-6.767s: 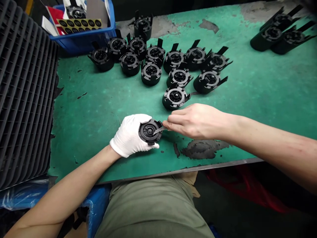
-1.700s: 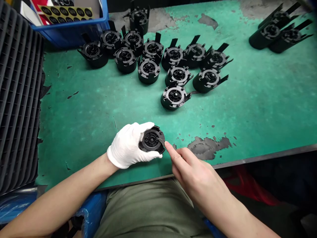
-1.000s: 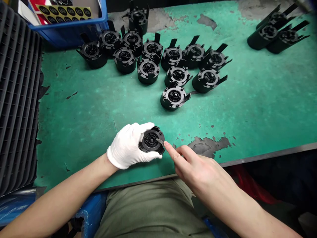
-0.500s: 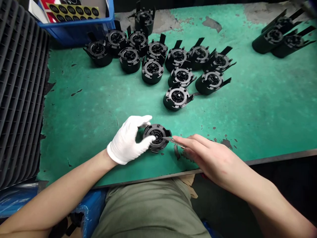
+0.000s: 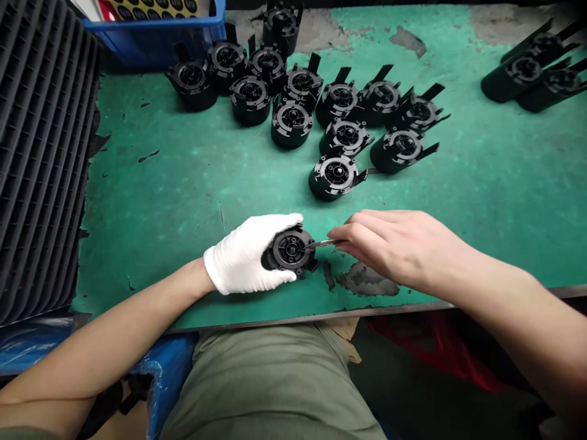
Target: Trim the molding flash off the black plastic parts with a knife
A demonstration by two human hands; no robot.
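My left hand, in a white glove, wraps round a black round plastic housing near the front edge of the green table. The thumb lies along its near side and the fingers along its far side. My bare right hand pinches a pair of metal tweezers that points left. Their tip reaches over the inside of the housing's face; whether it touches there I cannot tell. Just beyond stands a similar black housing, upright with its ribbed face up.
Several more black housings stand in a cluster farther back. Taller black housings are at the far right. A blue bin with sheets of round stickers sits at the back left. Black ridged trays are stacked along the left side.
My left thumb has moved off the housing's face to its near side, and the hand now wraps it. My right hand has risen slightly, with the tweezers lying more level. The view has shifted a little.
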